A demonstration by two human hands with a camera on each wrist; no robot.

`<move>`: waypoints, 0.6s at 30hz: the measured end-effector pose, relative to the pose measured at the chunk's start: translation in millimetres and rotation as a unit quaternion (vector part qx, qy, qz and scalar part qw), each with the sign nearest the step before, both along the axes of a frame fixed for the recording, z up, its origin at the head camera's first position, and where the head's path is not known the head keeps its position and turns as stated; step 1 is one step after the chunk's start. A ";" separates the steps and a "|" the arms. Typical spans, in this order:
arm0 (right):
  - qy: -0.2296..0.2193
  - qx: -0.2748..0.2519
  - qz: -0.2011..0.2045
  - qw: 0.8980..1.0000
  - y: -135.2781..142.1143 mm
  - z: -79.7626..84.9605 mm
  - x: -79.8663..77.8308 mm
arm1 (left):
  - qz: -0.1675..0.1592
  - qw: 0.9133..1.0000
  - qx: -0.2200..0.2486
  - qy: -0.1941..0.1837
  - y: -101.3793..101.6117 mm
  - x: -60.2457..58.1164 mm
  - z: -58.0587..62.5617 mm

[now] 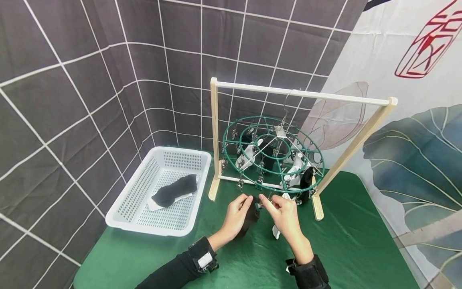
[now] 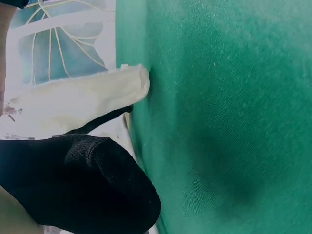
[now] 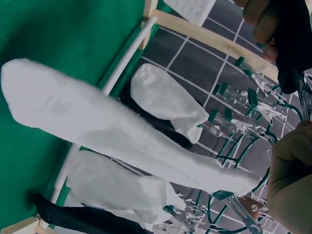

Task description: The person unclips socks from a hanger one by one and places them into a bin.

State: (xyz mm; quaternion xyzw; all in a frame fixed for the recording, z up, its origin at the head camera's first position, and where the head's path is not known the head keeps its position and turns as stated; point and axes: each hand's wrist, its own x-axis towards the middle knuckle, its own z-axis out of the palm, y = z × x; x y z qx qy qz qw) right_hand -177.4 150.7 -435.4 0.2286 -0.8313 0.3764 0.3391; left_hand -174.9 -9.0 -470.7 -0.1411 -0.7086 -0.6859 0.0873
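Black sock [image 1: 252, 217] in left hand [image 1: 233, 217], hanger [image 1: 279, 131]

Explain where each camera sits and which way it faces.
Head: on the head, facing forward and down at a round hanger and basket; left hand, right hand and sleeves show.
Left wrist: on that wrist, facing a black sock and green cloth; slivers of skin show.
Right wrist: on that wrist, facing a white sock; parts of both hands show.
Shared: head and right wrist both show the hanger.
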 end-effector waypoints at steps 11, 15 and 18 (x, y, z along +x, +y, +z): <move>0.014 -0.013 -0.009 1.000 2.9 -2.3 -0.6 | 0.046 0.989 -0.105 0.094 -8.5 -12.9 -2.3; 0.022 -0.014 -0.015 1.000 3.6 -3.6 -0.5 | 0.043 0.979 -0.164 0.112 -19.6 -16.7 8.5; 0.016 -0.015 -0.020 1.000 4.5 -5.1 -1.2 | 0.048 0.962 -0.238 0.128 -30.0 -19.6 20.9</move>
